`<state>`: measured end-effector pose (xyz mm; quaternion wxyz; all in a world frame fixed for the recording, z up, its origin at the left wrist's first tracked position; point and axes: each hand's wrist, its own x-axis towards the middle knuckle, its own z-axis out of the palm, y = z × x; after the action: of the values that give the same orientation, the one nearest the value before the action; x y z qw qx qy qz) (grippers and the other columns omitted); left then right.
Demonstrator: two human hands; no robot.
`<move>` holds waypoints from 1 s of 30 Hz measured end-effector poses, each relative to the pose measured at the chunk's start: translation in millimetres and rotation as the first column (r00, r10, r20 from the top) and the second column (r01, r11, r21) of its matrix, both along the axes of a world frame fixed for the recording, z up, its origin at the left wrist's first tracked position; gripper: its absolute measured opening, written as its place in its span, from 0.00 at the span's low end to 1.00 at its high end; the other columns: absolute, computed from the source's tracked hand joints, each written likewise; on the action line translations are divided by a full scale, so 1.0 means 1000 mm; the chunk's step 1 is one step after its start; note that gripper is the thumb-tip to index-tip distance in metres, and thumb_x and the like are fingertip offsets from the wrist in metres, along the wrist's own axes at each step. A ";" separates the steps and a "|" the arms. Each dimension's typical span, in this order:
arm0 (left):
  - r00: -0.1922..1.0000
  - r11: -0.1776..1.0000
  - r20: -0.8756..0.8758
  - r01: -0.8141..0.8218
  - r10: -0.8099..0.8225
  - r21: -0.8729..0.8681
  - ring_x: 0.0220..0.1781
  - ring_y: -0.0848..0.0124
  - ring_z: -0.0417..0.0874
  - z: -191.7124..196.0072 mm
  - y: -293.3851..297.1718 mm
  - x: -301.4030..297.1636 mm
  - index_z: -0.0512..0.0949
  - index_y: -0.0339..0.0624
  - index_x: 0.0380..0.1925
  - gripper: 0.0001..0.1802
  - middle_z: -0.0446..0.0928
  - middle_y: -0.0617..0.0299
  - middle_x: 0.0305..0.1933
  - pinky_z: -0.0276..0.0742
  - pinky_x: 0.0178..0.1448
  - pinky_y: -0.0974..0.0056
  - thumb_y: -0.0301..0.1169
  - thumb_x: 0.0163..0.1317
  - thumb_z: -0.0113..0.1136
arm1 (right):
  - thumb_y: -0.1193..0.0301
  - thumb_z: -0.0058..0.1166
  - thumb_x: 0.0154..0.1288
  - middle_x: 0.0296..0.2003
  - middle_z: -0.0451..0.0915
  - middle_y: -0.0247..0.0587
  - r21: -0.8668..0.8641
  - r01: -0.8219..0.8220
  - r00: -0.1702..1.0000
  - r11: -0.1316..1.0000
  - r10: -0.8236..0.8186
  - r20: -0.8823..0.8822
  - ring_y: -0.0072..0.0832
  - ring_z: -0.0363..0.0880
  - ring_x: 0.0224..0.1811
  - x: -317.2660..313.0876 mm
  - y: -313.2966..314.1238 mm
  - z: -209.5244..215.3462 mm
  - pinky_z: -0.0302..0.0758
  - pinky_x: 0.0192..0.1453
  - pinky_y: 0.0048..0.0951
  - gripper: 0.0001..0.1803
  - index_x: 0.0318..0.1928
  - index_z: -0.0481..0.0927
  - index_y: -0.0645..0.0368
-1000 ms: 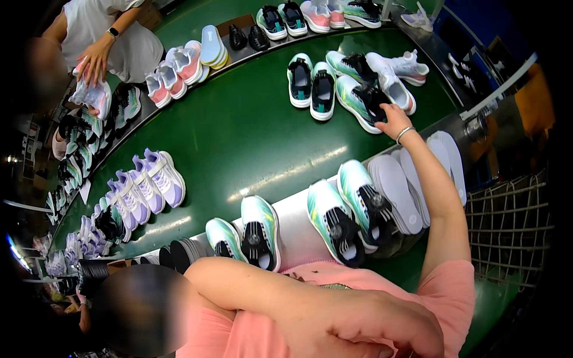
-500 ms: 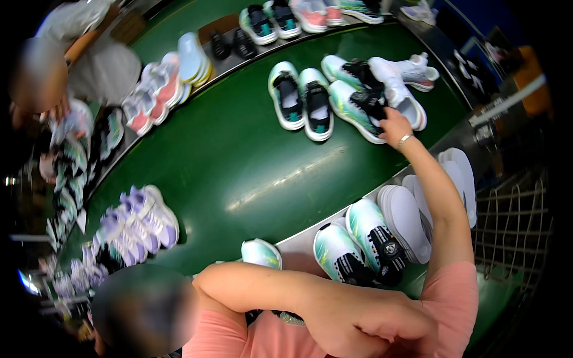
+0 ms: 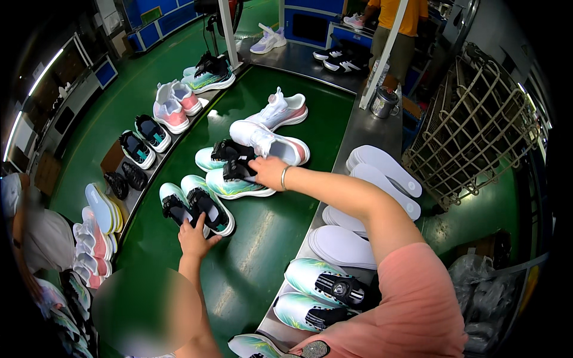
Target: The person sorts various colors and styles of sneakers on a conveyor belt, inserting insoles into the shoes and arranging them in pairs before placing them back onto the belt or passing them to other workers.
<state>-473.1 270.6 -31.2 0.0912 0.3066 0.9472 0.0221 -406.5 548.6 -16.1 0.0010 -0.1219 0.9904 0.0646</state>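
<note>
My right hand [image 3: 270, 173], a silver bangle on its wrist, has its fingers closed on the black collar of a white-and-green sneaker [image 3: 236, 184]. Its mate, another white-and-green sneaker [image 3: 208, 159], lies just beyond, partly covered. My left hand [image 3: 196, 238] is spread open at the heel end of a second pair, a nearer sneaker [image 3: 209, 203] and a left one [image 3: 173, 200]; whether its fingertips touch them I cannot tell. Against the gripped shoe's far side lie two white-and-pink sneakers [image 3: 268, 143] [image 3: 280, 113].
Green belt [image 3: 256, 238] runs under the shoes. On the right metal ledge lie white insoles [image 3: 340, 246] and more white-and-green sneakers [image 3: 316, 280]. Shoes and insoles [image 3: 104, 209] line the left ledge. A metal mug [image 3: 384, 102] and wire basket [image 3: 459, 131] stand at right; people work nearby.
The view has swung to the right. My left hand has gone from in front of my chest out to the pair of sneakers on the belt. My right hand stays at the same sneaker.
</note>
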 end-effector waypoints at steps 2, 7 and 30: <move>1.000 0.999 -0.016 -0.022 0.021 -0.034 0.48 0.55 0.69 0.001 0.002 -0.002 0.68 0.59 0.49 0.34 0.68 0.48 0.47 0.60 0.51 0.52 0.52 0.38 0.63 | 0.69 0.51 0.45 0.49 0.63 0.45 -0.131 -0.080 0.997 0.988 0.077 -0.029 0.36 0.64 0.49 -0.001 -0.010 0.001 0.69 0.46 0.33 0.10 0.32 0.80 0.52; 0.991 1.000 0.129 -0.017 0.019 -0.018 0.35 0.57 0.76 -0.006 -0.015 0.003 0.72 0.50 0.35 0.27 0.75 0.54 0.30 0.65 0.42 0.54 0.52 0.36 0.63 | 0.63 0.61 0.39 0.62 0.45 0.52 -0.307 0.033 0.999 0.951 -0.029 0.018 0.46 0.39 0.65 -0.031 -0.019 -0.008 0.49 0.63 0.40 0.17 0.35 0.80 0.46; 0.964 0.754 0.151 -0.264 0.217 0.602 0.30 0.71 0.75 0.211 -0.267 0.241 0.75 0.38 0.31 0.22 0.75 0.59 0.27 0.69 0.36 0.68 0.33 0.32 0.69 | 0.60 0.57 0.49 0.31 0.74 0.31 -0.822 0.503 0.819 0.269 0.158 0.552 0.15 0.70 0.31 0.074 -0.138 0.130 0.66 0.37 0.17 0.21 0.39 0.73 0.62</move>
<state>-232.4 3.5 180.2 0.0163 0.1942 0.9153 0.3524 -332.2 410.9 113.7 0.2115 0.0047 0.7912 -0.5738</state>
